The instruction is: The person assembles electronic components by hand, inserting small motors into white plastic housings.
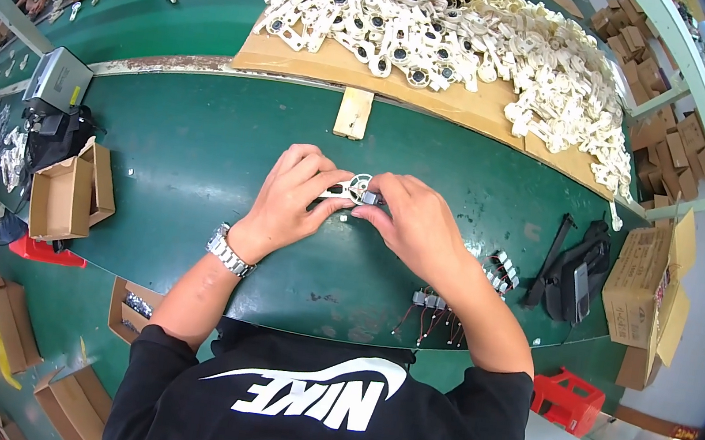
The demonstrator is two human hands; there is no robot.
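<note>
Above the middle of the green table, my left hand [288, 198] is closed on one end of a white plastic housing [359, 182] with a round ring-shaped end. From the other side, my right hand [414, 224] pinches a small grey block-shaped component [370, 197] against that round end. Fingers hide part of both pieces. Close below them lies a tiny white piece [344, 218]. Near my right forearm, several small grey components with thin red and black wires [431, 301] lie in a row, and a second group [502, 271] sits farther right.
Past the table, a large heap of white plastic housings [414, 23] covers a cardboard sheet [302, 60]. A wooden block [353, 115] lies at the table's far edge. Open cardboard boxes [61, 198] stand left, a black bag [574, 280] and carton [636, 284] right. Other people work at far left.
</note>
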